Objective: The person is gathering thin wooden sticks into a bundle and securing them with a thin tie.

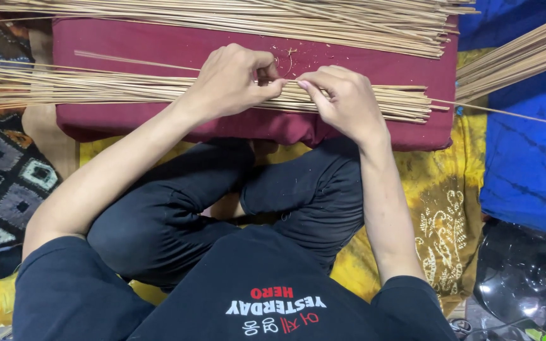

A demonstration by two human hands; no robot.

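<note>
No packages, labels, signs or screens show here; the nearest to one is the printed lettering [277, 309], white and red, across the person's black shirt [159, 309] at the bottom edge

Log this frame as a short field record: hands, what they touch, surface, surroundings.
left hand: fingers curled, pinching thin sticks
right hand: pinching the same sticks, close to the left hand
sticks: thin pale bundle lying across the cushion
cushion: maroon, in front of crossed legs
second stick pile: along the cushion's far edge
third stick pile: at right, over blue cloth
floor cover: yellow patterned cloth
</note>
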